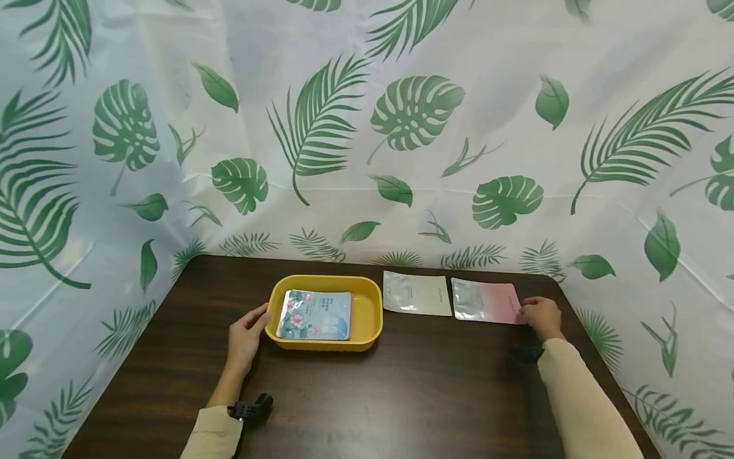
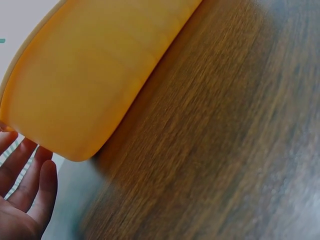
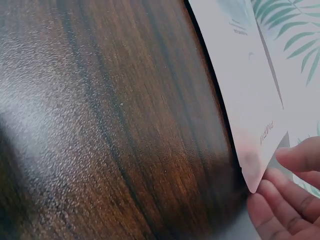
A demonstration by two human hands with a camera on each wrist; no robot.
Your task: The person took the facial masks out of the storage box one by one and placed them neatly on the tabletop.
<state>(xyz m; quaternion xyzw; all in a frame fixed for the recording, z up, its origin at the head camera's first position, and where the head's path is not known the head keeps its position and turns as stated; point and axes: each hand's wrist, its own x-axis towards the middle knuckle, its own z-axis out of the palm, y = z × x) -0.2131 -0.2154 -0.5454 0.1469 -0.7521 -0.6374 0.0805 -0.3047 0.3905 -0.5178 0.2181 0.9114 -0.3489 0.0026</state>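
At its left end, a yellow plastic basket (image 1: pixel 367 312) meets my left hand (image 1: pixel 246 335), whose thumb and fingers hold the rim. In the left wrist view, the fingers lie against the end wall of the basket (image 2: pixel 90 85). A blue floral face mask sachet (image 1: pixel 315 315) lies inside, towards the left. On the right, my right hand (image 1: pixel 541 315) pinches the right edge of a pink and silver face mask sachet (image 1: pixel 487 299). The right wrist view shows thumb and fingers at a corner of this sachet (image 3: pixel 240 100).
Between the basket and the pink sachet lies a pale yellow-green sachet (image 1: pixel 417 293). Everything stands near the back edge of a dark wooden table (image 1: pixel 401 395). Behind it hangs a white cloth (image 1: pixel 344 191) printed with green leaves.
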